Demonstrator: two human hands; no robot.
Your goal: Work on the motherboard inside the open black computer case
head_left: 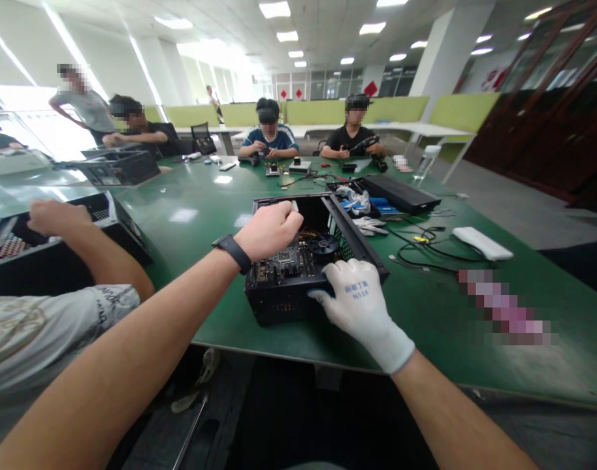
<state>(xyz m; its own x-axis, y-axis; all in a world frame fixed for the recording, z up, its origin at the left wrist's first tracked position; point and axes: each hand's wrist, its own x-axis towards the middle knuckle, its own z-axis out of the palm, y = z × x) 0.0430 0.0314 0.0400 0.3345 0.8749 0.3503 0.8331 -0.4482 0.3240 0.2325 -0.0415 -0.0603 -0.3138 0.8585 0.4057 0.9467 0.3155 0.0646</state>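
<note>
An opened black computer case (pixel 274 301) lies in front of me near the table's edge. Inside it show a motherboard (pixel 279 259), a black cooling fan (pixel 324 245) and some coloured wires. My left hand (pixel 272 228), bare with a dark band on the wrist, is above the left part of the case. Its fingers are curled closed, and whatever they may hold is hidden. In a white work glove with blue print, my right hand (pixel 357 290) grips the near right edge of the case, thumb on the outer wall and fingers over the rim.
To the right lie black cables (pixel 411 245), a white power strip (pixel 482 243) and gloves (pixel 370 226) beside a black panel (pixel 401 194). At left, a co-worker's arm (pixel 83 245) reaches over another case (pixel 127 225). Several people sit across the green table (pixel 200 228).
</note>
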